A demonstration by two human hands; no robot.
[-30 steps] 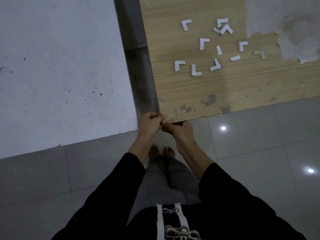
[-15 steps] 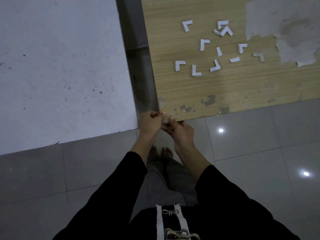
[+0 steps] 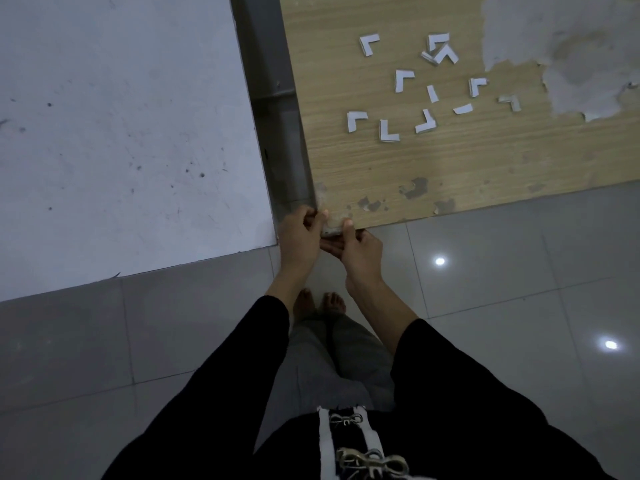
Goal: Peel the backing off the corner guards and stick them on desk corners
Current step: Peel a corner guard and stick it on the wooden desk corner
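A view looking straight down at a person standing at the near left corner of a wooden desk (image 3: 450, 161), which fills the upper right of the frame. Both hands meet at that corner, just above the centre of the frame. A small pale corner guard (image 3: 331, 231) sits on the corner between them, touching both. The left hand (image 3: 299, 239) is on its left, fingers curled in and thumb tip pinching against the guard's edge. The right hand (image 3: 362, 252) is on its right and slightly lower, thumb pressed down on the desk's front edge and fingers curled under, gripping the guard from below. The hands cover most of the guard, and in the dim light its shape and how far it is seated cannot be made out.

Further up the desk, well apart from the hands, lie scattered white L-shaped pieces (image 3: 388, 131); whether they are guards or peeled backings cannot be told. A pale flat surface (image 3: 121, 133) fills the upper left. Grey floor tiles (image 3: 502, 271) run below, and the person's bare feet (image 3: 325, 301) show between black sleeves (image 3: 249, 358).
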